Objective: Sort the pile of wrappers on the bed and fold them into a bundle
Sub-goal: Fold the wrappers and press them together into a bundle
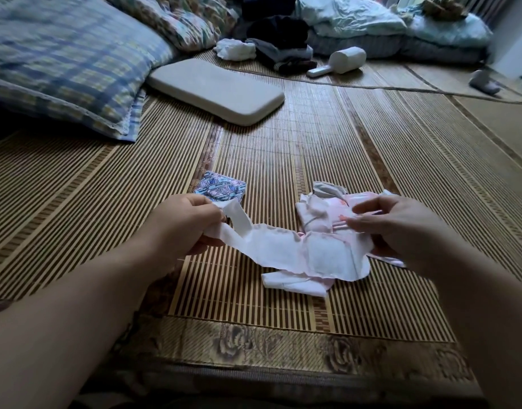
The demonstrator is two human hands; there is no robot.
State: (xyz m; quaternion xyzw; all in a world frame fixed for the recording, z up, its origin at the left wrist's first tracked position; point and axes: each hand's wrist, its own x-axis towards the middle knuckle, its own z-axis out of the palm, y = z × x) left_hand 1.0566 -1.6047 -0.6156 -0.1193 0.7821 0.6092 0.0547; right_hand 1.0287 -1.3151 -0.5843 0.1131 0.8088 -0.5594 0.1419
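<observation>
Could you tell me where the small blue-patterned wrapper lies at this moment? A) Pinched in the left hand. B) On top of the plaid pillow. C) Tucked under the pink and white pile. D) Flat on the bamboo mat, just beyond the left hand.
D: the blue-patterned wrapper lies flat on the bamboo mat just beyond the left hand, which pinches a white strip instead, apart from the pink and white pile under the right hand.
</observation>
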